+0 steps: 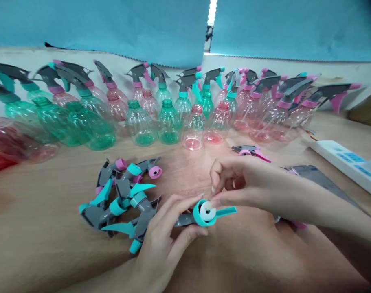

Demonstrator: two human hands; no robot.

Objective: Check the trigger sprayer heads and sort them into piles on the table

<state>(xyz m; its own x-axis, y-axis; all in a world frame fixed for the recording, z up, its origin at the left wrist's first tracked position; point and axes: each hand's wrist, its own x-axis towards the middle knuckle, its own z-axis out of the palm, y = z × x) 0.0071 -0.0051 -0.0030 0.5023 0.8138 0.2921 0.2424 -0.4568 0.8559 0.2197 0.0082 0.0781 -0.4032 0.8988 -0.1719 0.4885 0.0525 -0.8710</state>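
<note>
My left hand (168,232) is closed round a grey spray head (203,213) with a teal collar and teal trigger, collar turned up toward me. A white disc sits in that collar. My right hand (237,183) hovers just above it, thumb and forefinger pinched on a thin clear tube that points down into the collar. A pile of several grey spray heads (124,195) with teal or pink parts lies just left of my left hand on the wooden table (35,228).
Along the back stand rows of green bottles (81,122) and pink bottles (194,130), some capped with spray heads. One loose pink spray head (249,151) lies behind my right hand. A phone (313,175) and a white device (347,162) lie at right.
</note>
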